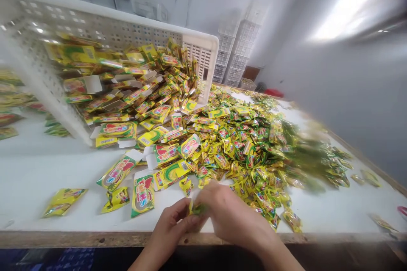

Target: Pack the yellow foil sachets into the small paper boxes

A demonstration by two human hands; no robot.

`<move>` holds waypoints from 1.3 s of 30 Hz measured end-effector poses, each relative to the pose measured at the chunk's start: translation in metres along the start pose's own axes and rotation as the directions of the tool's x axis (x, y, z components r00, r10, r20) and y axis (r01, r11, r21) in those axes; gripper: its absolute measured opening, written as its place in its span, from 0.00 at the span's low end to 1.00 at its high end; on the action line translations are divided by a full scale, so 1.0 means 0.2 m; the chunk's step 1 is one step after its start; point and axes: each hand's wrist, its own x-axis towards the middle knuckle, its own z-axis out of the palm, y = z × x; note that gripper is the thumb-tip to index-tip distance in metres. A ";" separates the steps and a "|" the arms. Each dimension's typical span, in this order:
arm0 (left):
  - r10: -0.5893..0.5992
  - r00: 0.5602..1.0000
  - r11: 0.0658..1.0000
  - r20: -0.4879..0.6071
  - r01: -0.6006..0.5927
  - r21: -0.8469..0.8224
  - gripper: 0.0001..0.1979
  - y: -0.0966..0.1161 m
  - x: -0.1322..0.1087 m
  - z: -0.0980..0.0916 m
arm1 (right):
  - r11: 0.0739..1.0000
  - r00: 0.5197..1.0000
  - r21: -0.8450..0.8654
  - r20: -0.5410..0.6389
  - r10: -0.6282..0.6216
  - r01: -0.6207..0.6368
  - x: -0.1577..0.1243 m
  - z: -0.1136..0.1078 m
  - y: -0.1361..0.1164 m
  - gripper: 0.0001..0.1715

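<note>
My left hand [173,224] is closed with thumb and fingers round a small yellow-and-green package [191,207], mostly hidden by the hands; whether it is a carton or a packet does not show. Over it my right hand [222,207] reaches with curled, pinched fingers, and their tips are hidden at the package. Just beyond lie yellow-green printed cartons, among them a carton [143,194] with an open flap. A shiny candy packet [186,186] lies right in front of my hands. To the right spreads a big pile of candy packets [251,152].
A white perforated crate [203,42] lies tipped on its side at the left, cartons spilling from it onto the white table [28,169]. Loose packets [65,201] lie near the wooden front edge [104,239]. White crates [240,46] stand stacked behind. The right side is blurred.
</note>
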 end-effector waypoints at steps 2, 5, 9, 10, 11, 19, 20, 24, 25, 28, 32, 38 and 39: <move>0.020 1.000 0.999 0.007 -0.020 0.028 0.13 0.00 -0.01 0.00 | 0.999 0.998 0.006 -0.026 0.050 -0.050 -0.01 0.03 -0.01 0.17; 0.028 1.000 1.000 0.002 -0.028 0.010 0.11 0.01 -0.02 0.00 | 0.993 0.986 0.001 -0.120 0.115 -0.116 -0.01 0.10 -0.02 0.16; 0.016 1.000 0.999 -0.023 -0.017 -0.044 0.10 0.02 -0.01 0.00 | 0.994 0.956 0.069 -0.276 0.099 -0.083 0.00 0.16 0.02 0.16; 0.016 1.000 0.999 -0.024 -0.017 -0.042 0.09 0.03 -0.01 0.00 | 0.994 0.945 0.096 -0.318 0.077 -0.048 -0.01 0.17 0.03 0.14; 0.017 1.000 0.999 -0.024 -0.018 -0.035 0.10 0.03 -0.01 0.00 | 0.994 0.934 0.107 -0.354 0.043 -0.005 -0.01 0.18 0.05 0.12; -0.009 0.998 0.997 -0.069 0.014 0.071 0.14 0.01 -0.02 -0.02 | 0.988 0.943 0.126 -0.331 -0.042 0.088 -0.05 0.28 0.13 0.06; -0.025 0.997 0.997 -0.075 0.030 0.068 0.16 0.01 -0.02 -0.03 | 0.973 0.926 0.222 -0.376 0.028 0.060 -0.07 0.29 0.14 0.08; -0.149 0.983 0.988 -0.111 0.152 0.024 0.19 0.06 -0.05 -0.04 | 0.652 0.858 0.755 -0.292 0.422 -0.063 -0.11 0.38 0.18 0.09; -0.175 0.980 0.984 -0.089 0.176 -0.001 0.19 0.08 -0.06 -0.03 | 0.525 0.869 0.847 -0.195 0.456 -0.086 -0.12 0.41 0.19 0.10; -0.201 0.979 0.976 -0.019 0.199 -0.087 0.17 0.12 -0.05 -0.02 | 0.410 0.892 0.906 -0.095 0.442 -0.107 -0.10 0.47 0.17 0.09; -0.120 0.970 0.993 -0.211 0.113 -0.043 0.16 0.08 -0.02 -0.03 | 0.687 0.862 0.726 -0.336 0.379 -0.019 -0.06 0.44 0.15 0.13; 0.157 0.932 0.962 -0.326 -0.069 0.265 0.13 -0.04 0.00 -0.06 | 0.600 0.861 0.800 -0.309 0.405 0.005 -0.02 0.46 0.20 0.12; 0.161 0.935 0.963 -0.316 -0.079 0.259 0.14 -0.04 0.01 -0.05 | 0.591 0.847 0.806 -0.306 0.435 -0.012 -0.01 0.47 0.21 0.12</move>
